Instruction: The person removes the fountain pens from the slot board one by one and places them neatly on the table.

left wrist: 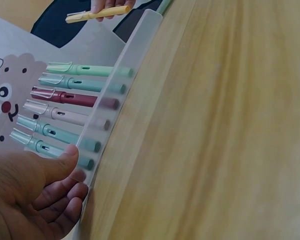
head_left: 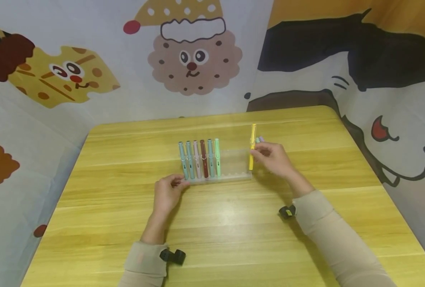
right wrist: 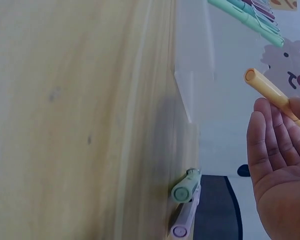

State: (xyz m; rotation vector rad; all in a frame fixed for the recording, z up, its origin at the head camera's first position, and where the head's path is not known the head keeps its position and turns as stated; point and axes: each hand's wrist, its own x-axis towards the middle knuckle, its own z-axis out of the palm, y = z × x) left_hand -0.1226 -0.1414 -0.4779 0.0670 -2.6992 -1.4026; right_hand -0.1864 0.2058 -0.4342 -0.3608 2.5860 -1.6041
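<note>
A clear pen stand (head_left: 234,177) stands on the table with several pens upright in its left part: blue-green ones, a pink one, a dark red pen (head_left: 204,159) and a light green pen (head_left: 217,157). My left hand (head_left: 167,193) grips the stand's left end; in the left wrist view the thumb (left wrist: 67,159) lies on its edge by the outermost pen. Beyond the stand's right end, my right hand (head_left: 275,159) pinches a yellow pen (head_left: 253,135), held upright above the table. In the right wrist view, thumb and fingers hold this yellow pen (right wrist: 267,89) by its barrel.
Behind my right hand, a green pen (right wrist: 186,189) and a lilac pen (right wrist: 182,225) lie side by side on the wooden table (head_left: 212,231). A cartoon-printed cloth (head_left: 126,71) hangs behind the table and at its sides.
</note>
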